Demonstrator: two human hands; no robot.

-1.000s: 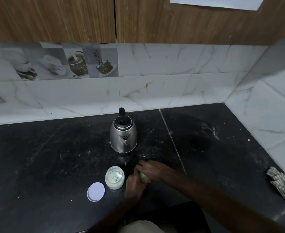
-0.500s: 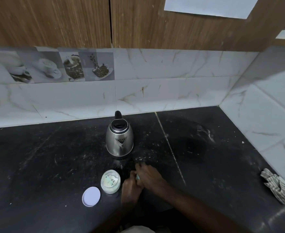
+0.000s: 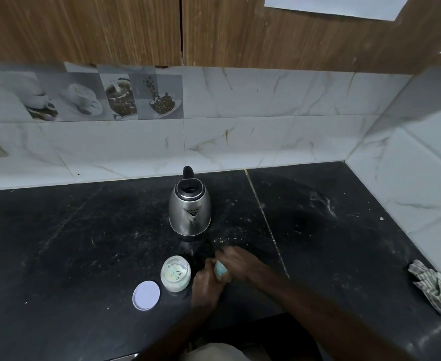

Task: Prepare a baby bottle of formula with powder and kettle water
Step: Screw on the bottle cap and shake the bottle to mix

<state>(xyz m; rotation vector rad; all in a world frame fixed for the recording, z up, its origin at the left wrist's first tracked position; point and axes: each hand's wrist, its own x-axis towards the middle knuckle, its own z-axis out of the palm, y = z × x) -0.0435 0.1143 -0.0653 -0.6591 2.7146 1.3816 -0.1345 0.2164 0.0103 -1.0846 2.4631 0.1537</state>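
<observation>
1. Both hands are wrapped round the little pale-teal bottle (image 3: 220, 270). The left hand (image 3: 206, 284) curls round its lower part and the right hand (image 3: 241, 262) curls over the top. Only a sliver of bottle shows between the fingers, so I can't tell if there's a cap under there or what exactly is being turned.
2. Biggest risk imo is the grip. If that's a twist, the bottle is small and nearly smothered, so it could pop out sideways.
3. Powder jar (image 3: 175, 274) sits open just beside the left hand's knuckles. One jerk of that hand and it probably tips, with powder all over the black countertop (image 3: 58, 243). Its lid (image 3: 146, 295) lies flat further out past the jar, just beside it.
4. Kettle (image 3: 189, 209) stands just beyond the right fingertips, spout facing the hands. No idea if it's hot, but if it is, a hand slipping forward meets bare steel.
5. Striped cloth (image 3: 434, 286) is well away, out past the right forearm. Not much use for a quick wipe if anything spills.
</observation>
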